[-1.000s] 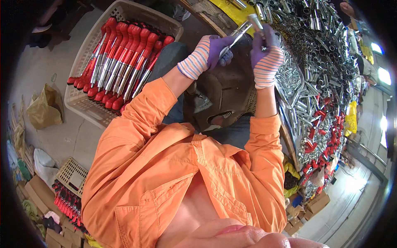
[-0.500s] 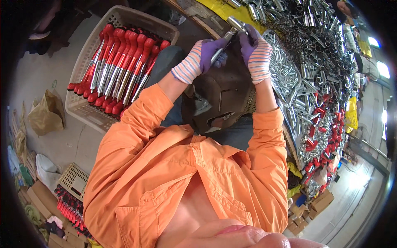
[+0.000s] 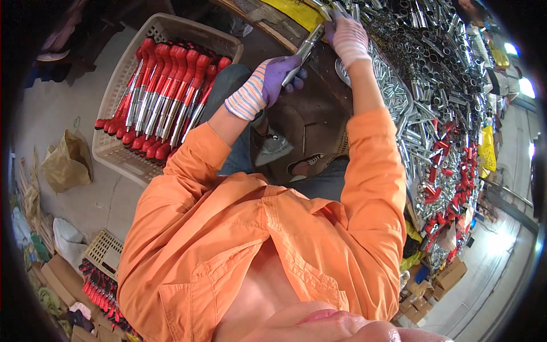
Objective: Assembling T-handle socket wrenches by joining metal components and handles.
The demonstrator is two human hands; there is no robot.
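Note:
My left hand (image 3: 280, 77), in a purple-palmed striped glove, is closed around a shiny metal tube (image 3: 307, 48). The tube slants up and to the right, with its lower end poking out below the fingers. My right hand (image 3: 346, 35), gloved the same way, is stretched out to the bench's near edge. Its fingertips are among silver tubes (image 3: 339, 7) lying there; whether they grip one is hidden. The two hands are apart. A heap of small silver pins (image 3: 390, 85) lies just right of my right wrist.
At the left stands a beige plastic crate (image 3: 108, 108) of red-handled metal tools (image 3: 165, 91). Dark metal rings and tubes (image 3: 439, 62) cover the bench on the right, with red-handled parts (image 3: 439, 182) nearer. A brown sack (image 3: 68, 159) and cardboard boxes (image 3: 421, 296) sit on the floor.
My right hand has left the metal piece both hands were at and moved up to the bench edge. My left hand keeps the tube, lower and slightly left.

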